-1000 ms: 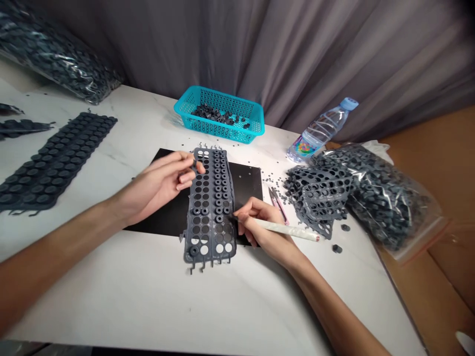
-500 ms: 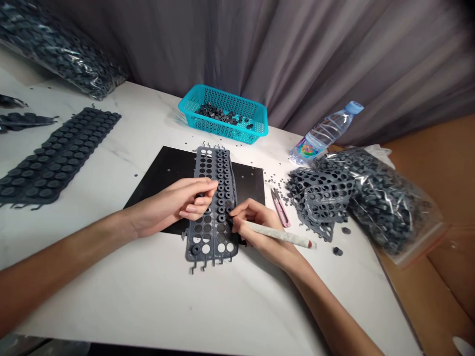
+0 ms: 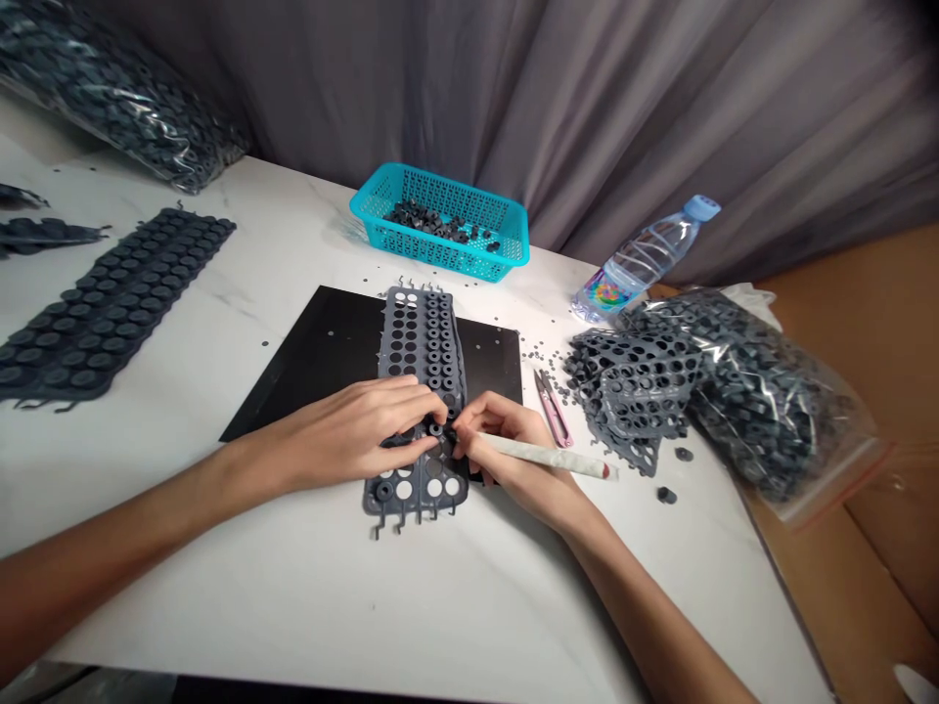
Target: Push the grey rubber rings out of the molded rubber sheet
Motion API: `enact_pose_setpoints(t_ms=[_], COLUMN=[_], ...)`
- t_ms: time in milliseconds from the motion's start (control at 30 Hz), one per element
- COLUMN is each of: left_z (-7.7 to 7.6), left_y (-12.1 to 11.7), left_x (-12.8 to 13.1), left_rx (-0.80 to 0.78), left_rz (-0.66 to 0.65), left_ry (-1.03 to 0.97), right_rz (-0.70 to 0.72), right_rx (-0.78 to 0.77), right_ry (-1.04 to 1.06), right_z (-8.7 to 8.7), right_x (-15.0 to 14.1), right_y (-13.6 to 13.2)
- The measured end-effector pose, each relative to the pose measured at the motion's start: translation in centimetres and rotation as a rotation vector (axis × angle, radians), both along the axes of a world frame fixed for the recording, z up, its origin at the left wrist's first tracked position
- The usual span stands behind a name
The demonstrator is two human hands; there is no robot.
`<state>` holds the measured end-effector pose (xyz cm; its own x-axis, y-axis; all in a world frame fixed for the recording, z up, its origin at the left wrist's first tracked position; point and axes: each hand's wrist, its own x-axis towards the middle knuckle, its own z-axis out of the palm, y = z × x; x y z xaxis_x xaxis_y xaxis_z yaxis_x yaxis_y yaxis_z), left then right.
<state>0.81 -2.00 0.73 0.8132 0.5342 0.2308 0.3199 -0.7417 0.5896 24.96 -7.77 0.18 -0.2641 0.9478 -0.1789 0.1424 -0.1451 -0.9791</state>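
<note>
A dark grey rubber sheet (image 3: 403, 345) with rows of round holes lies lengthwise in front of me. Its right columns carry raised rings, while many left-hand holes are bare. Lying over the lower part, my left hand (image 3: 367, 430) has its thumb and forefinger closing on a small rubber ring (image 3: 435, 430). My right hand (image 3: 514, 440) grips a pen-like tool (image 3: 543, 457) with a whitish wrapped handle and a red spot at its end. The tool's tip is hidden by the fingers at the sheet's right edge, close to that ring.
Under the sheet is a black mat (image 3: 293, 362). Behind stands a turquoise basket (image 3: 447, 259) holding small dark parts. To the right are pink snips (image 3: 554, 411), stacked perforated sheets (image 3: 646, 391), a water bottle (image 3: 638, 264) and a bag of parts (image 3: 763, 401). Another studded sheet (image 3: 117, 303) lies left.
My left hand has come down and turned palm-down onto the sheet, its fingertips moving toward me to the ring by the tool. My right hand has barely moved.
</note>
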Motion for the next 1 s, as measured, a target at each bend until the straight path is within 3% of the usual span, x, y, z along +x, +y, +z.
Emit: enact_pose_setpoints(t_ms=[400,1000], left_z=[0.77,0.50], left_y=[-0.46,-0.51], left_x=[0.35,0.40], left_rx=[-0.217,-0.192], left_rz=[0.122,0.136], left_ry=[0.104,0.112], right_rz=[-0.003,0.013], right_rx=[0.005,0.008], right_ry=[0.004,0.014], right_z=[0.11,0.01], right_x=[-0.05,0.00], right_y=[-0.02,0.05])
